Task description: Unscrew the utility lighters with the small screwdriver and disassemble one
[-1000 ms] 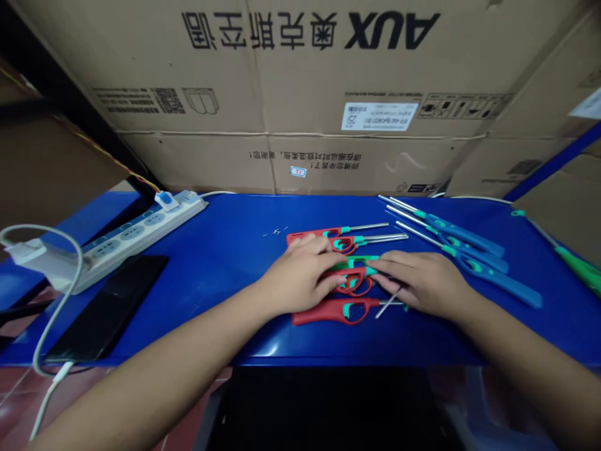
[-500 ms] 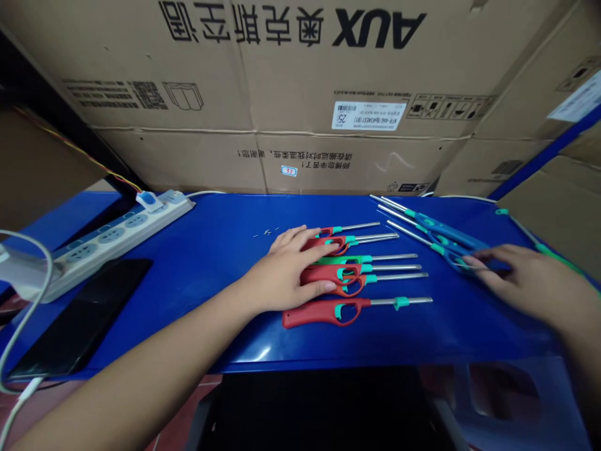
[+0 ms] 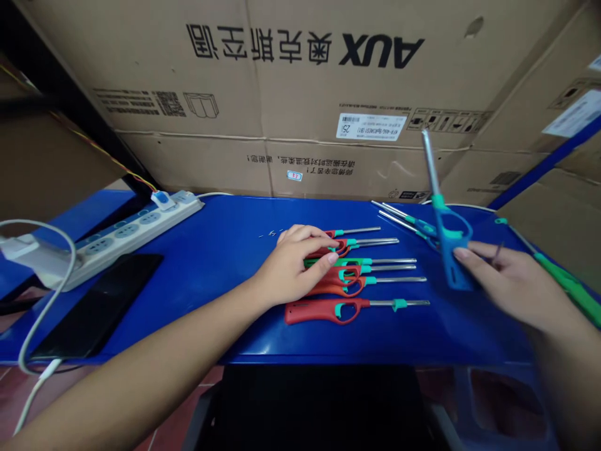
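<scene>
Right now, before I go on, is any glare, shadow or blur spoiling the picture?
Head view: a small glare patch near the front edge of the table; deep shadow below it; right forearm smeared, likely by motion; raised blue lighter fairly clear; carton's small print too soft to read reliably.

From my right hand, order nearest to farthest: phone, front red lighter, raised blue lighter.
1. Raised blue lighter, in the right hand.
2. Front red lighter, to its left, on the table.
3. Phone, far left, beside the power strip.
</scene>
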`<state>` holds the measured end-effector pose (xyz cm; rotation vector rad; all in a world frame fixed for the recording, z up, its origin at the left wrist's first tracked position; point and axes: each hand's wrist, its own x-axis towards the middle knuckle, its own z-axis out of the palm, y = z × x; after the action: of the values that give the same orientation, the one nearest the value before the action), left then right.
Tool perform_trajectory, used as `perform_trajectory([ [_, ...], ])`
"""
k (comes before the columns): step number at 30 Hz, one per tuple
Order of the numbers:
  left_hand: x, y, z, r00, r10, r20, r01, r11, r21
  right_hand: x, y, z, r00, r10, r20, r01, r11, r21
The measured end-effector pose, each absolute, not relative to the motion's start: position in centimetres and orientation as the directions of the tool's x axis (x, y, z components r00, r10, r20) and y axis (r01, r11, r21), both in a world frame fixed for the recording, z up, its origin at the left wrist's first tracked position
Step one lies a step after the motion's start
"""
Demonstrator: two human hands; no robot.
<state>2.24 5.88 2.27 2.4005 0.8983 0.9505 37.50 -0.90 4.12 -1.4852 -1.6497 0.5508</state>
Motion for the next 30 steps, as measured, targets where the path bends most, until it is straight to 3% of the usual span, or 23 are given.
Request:
perform_trajectory([
  [2, 3.0, 5.7, 2.3, 0.536, 0.723, 0.436, 0.351, -0.660, 0.664, 33.0, 1.1, 5.4, -0.054, 0.992, 0.113, 0.517, 0.124, -0.847],
  [5, 4.7, 5.9, 2.6, 0.471, 0.817, 0.332, 0.097, -0.422, 0.902, 26.1, 4.3, 5.9, -0.258, 0.966, 0.022, 0.357, 0.117, -0.927],
  [7, 5.2, 6.6, 2.9, 0.349, 0.913, 0.213, -0.175, -0.160, 0.972, 22.9, 5.9, 5.2, -0.366, 0.926, 0.091, 0.321, 0.217, -0.922],
  [9, 4.9, 7.6, 3.4, 0.232, 0.967, 0.109, -0.391, -0.010, 0.920, 21.5, 7.0, 4.3, -0.255, 0.933, 0.254, 0.328, 0.330, -0.885],
  [11, 3.9, 8.7, 3.7, 0.177, 0.981, 0.074, -0.488, 0.023, 0.872, 21.7, 7.4, 3.5, -0.116, 0.928, 0.355, 0.391, 0.371, -0.842],
  [14, 2.1, 9.6, 3.6, 0.176, 0.976, 0.130, -0.494, -0.027, 0.869, 23.2, 6.7, 3.5, -0.145, 0.866, 0.478, 0.472, 0.485, -0.736],
  [17, 1.4, 9.5, 2.8, 0.170, 0.974, 0.148, -0.537, -0.034, 0.843, 23.8, 5.2, 4.5, -0.241, 0.696, 0.677, 0.602, 0.654, -0.458],
  [19, 1.5, 9.2, 2.3, 0.177, 0.977, 0.122, -0.596, 0.008, 0.803, 23.4, 4.4, 4.9, -0.285, 0.617, 0.734, 0.634, 0.696, -0.339],
  [24, 1.9, 8.7, 2.0, 0.207, 0.967, 0.149, -0.614, 0.010, 0.789, 21.9, 3.2, 4.6, -0.426, 0.542, 0.725, 0.574, 0.781, -0.246],
  [30, 1.8, 8.4, 2.0, 0.173, 0.970, 0.171, -0.596, -0.035, 0.802, 21.3, 2.5, 4.4, -0.464, 0.518, 0.719, 0.604, 0.779, -0.171],
])
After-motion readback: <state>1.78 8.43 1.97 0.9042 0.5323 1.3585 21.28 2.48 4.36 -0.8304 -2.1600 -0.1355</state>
